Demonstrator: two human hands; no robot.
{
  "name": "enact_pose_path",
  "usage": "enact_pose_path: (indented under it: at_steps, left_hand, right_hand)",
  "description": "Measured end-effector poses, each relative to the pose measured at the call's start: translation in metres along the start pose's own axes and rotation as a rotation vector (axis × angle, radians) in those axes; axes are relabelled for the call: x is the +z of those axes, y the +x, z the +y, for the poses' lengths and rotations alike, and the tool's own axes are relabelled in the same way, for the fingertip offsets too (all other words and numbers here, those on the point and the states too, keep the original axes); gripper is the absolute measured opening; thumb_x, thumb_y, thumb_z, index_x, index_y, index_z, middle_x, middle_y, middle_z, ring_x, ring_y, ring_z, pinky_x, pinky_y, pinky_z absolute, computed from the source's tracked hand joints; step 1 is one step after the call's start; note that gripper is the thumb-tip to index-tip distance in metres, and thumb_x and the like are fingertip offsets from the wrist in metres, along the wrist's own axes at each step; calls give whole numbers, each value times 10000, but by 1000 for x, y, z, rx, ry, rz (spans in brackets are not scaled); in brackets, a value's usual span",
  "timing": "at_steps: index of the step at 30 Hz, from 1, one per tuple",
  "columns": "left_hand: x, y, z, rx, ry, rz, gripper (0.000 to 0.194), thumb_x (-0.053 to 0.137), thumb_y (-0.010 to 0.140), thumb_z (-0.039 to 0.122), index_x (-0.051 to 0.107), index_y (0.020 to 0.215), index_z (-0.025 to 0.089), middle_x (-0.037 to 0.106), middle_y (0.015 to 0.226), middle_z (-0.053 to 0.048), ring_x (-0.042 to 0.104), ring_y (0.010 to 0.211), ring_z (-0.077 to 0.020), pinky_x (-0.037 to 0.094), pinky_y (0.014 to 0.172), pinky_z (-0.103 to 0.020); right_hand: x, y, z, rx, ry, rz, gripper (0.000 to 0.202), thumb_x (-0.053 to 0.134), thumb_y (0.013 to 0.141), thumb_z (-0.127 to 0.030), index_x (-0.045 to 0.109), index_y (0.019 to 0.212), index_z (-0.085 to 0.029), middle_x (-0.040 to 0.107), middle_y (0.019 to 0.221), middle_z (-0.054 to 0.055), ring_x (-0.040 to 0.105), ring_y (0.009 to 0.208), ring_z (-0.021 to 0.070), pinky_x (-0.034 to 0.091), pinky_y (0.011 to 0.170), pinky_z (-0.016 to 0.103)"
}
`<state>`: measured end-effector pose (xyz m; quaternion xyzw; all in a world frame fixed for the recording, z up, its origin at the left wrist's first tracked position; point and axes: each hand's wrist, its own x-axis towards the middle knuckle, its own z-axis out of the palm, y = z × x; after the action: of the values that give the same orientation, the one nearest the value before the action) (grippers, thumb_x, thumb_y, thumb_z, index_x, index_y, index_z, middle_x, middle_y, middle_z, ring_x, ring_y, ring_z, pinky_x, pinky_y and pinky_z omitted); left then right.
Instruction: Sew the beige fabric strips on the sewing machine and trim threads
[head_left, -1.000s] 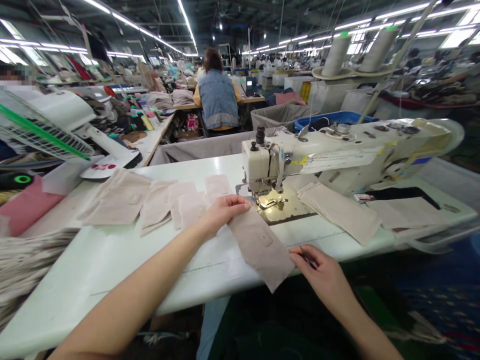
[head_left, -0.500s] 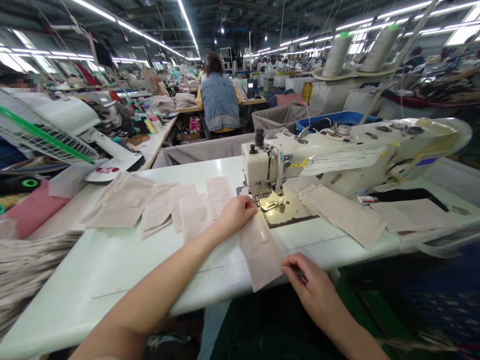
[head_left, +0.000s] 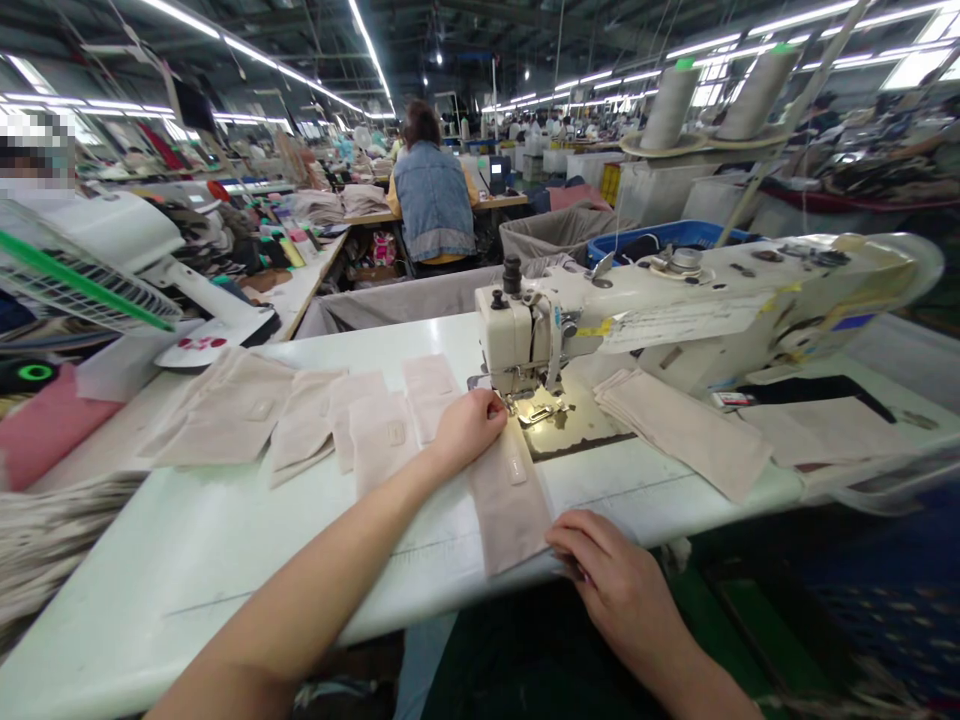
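A beige fabric piece (head_left: 508, 515) with a small label patch (head_left: 517, 469) lies on the white table of a sewing machine (head_left: 517, 340). Its far end reaches up beside the presser foot (head_left: 541, 412). My left hand (head_left: 471, 428) is closed at that far end, close by the needle area; the fingertips are partly turned away. With thumb and fingers pinched, my right hand (head_left: 611, 570) grips the near right corner at the table's front edge. Left of my forearm lie several similar beige pieces (head_left: 377, 432), some with the same patch.
Folded beige fabric (head_left: 679, 425) rests right of the needle plate, with another flat piece (head_left: 825, 430) beyond it. A white fan (head_left: 217, 335) stands at the back left. Thread cones (head_left: 670, 110) rise behind the machine. Ahead, a person in a denim vest (head_left: 435, 200) sits facing away.
The near end of the beige piece has swung left, so the piece lies straighter toward me. My right hand has moved slightly left with its corner. My left hand stays by the needle.
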<state>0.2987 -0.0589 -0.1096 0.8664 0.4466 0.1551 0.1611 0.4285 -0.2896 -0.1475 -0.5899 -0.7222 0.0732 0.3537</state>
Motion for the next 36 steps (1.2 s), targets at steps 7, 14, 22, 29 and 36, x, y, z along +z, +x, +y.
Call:
enact_pose_path:
  at_steps: [7,14,22,29,36]
  left_hand:
    - [-2,3,1,-18,15,-22,144,547,839,234,661,770,180,715,809,-54,627,728,-190,355,599,-264]
    - [-2,2,3,-50,8,-16,139,543,829,241,652,763,185,709,799,-61,615,708,-197,336,588,-268]
    - [-6,8,2,-58,-38,-47,145,556,826,220,605,696,180,656,704,-43,576,634,-176,319,564,-267]
    - [-20,-12,-9,134,113,125,235,456,971,261,644,905,137,633,976,-117,599,933,-237,480,852,-346]
    - [-47,-49,-24,-13,538,-7,250,408,952,137,649,996,88,626,1005,-185,591,989,-329,525,794,-445]
  right_hand:
    - [-2,2,-2,30,-11,-37,412,414,776,56,611,1021,-211,648,1026,66,629,898,210,512,745,319]
    - [-4,4,-3,23,-17,-43,419,412,759,53,606,1016,-216,656,1014,63,622,896,204,507,755,309]
    - [-6,10,-4,34,-48,-103,434,433,710,70,615,989,-208,658,1017,55,609,923,206,504,791,301]
    - [-7,12,-5,30,-47,-87,456,438,719,66,650,1016,-207,673,1096,71,631,945,204,536,789,304]
    - [-11,8,-4,-56,-116,-122,558,443,704,46,665,1161,-185,702,1219,96,660,1000,234,587,815,356]
